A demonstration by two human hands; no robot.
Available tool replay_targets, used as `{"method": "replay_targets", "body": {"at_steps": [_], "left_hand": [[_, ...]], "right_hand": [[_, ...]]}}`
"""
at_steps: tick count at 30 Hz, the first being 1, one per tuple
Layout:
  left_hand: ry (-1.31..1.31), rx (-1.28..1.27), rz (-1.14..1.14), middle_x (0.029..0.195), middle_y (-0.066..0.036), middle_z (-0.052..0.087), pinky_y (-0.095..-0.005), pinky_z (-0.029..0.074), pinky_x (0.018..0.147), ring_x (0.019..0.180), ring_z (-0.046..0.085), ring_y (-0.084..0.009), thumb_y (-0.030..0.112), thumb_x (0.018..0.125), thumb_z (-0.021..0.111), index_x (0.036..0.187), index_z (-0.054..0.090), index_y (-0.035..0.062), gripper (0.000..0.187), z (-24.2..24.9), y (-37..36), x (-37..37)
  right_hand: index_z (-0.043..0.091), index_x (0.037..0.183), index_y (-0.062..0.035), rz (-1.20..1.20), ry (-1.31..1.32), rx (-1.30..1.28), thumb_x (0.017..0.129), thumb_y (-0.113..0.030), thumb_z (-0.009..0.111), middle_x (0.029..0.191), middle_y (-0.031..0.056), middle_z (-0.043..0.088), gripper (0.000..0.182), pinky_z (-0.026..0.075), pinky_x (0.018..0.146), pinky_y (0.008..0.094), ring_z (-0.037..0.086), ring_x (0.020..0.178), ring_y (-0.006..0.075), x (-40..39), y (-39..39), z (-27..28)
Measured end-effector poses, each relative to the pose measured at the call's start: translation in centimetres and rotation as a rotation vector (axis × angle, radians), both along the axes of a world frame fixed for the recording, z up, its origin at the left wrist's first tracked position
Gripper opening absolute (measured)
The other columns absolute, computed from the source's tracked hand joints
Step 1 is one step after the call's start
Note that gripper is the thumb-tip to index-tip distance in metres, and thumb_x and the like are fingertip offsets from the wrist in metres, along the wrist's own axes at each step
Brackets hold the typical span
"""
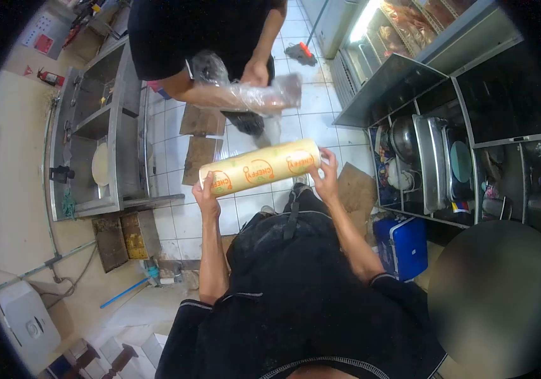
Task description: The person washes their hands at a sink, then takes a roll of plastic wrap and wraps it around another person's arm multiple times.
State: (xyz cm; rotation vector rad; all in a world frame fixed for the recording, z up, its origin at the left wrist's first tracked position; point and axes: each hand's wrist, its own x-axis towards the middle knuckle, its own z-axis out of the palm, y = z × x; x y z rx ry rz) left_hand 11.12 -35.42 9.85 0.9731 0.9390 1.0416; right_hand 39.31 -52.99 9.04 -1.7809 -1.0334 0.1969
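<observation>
- Cling film roll (259, 168), pale yellow with orange lettering, was held slightly tilted in mid-air above the tiled floor (172, 161), between its holder and a co-worker (201, 38).
- The left hand (205, 192) grasped one end and the right hand (325, 177) the other, thumbs toward the holder.
- Clear film (236, 98) lay bunched around the co-worker's forearm; blur hid exactly how it was gripped. I couldn't tell whether it joined the roll.
- To my eye, a sharp tug, if it did join, could have torn the film or wrenched the roll from one hand.
- Slack film could have stuck to itself and creased.
- With only the ends supported, a slip could have dropped the roll toward the floor, where cardboard (203, 163) lay as a tripping hazard.
</observation>
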Motion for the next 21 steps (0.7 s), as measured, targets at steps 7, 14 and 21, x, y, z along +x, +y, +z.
{"method": "replay_targets", "body": {"at_steps": [7, 14, 21], "left_hand": [[0.000, 0.200, -0.192, 0.096, -0.009, 0.068, -0.0271, 0.049, 0.078, 0.084, 0.063, -0.0144, 0.013, 0.083, 0.068, 0.105, 0.064, -0.0054, 0.029, 8.1, -2.2, -2.3], [0.226, 0.478, -0.558, 0.107, -0.012, 0.067, -0.0290, 0.051, 0.086, 0.097, 0.064, -0.0160, 0.002, 0.079, 0.075, 0.120, 0.055, -0.0062, 0.046, 23.1, 3.7, 1.3], [0.229, 0.633, -0.530, 0.103, -0.010, 0.068, -0.0288, 0.050, 0.086, 0.097, 0.063, -0.0143, 0.000, 0.077, 0.076, 0.113, 0.060, -0.0077, 0.040, 24.2, 12.6, 9.0]], "right_hand": [[0.069, 0.099, -0.0017, 0.114, 0.268, 0.129, 0.088, -0.020, 0.064, 0.101, 0.0085, 0.062, 0.022, 0.036, 0.094, 0.0367, 0.052, 0.098, 0.0230, -0.8, -3.3, 6.4], [0.064, 0.108, 0.0030, 0.236, 0.891, 0.473, 0.090, -0.014, 0.060, 0.104, 0.0096, 0.066, 0.025, 0.045, 0.086, 0.0291, 0.060, 0.097, 0.0165, 4.6, 2.3, 14.6], [0.057, 0.118, 0.0064, 0.419, 1.110, 0.548, 0.093, -0.020, 0.059, 0.112, 0.0138, 0.065, 0.037, 0.047, 0.092, 0.0344, 0.063, 0.102, 0.0210, 14.2, 12.2, 14.3]]}}
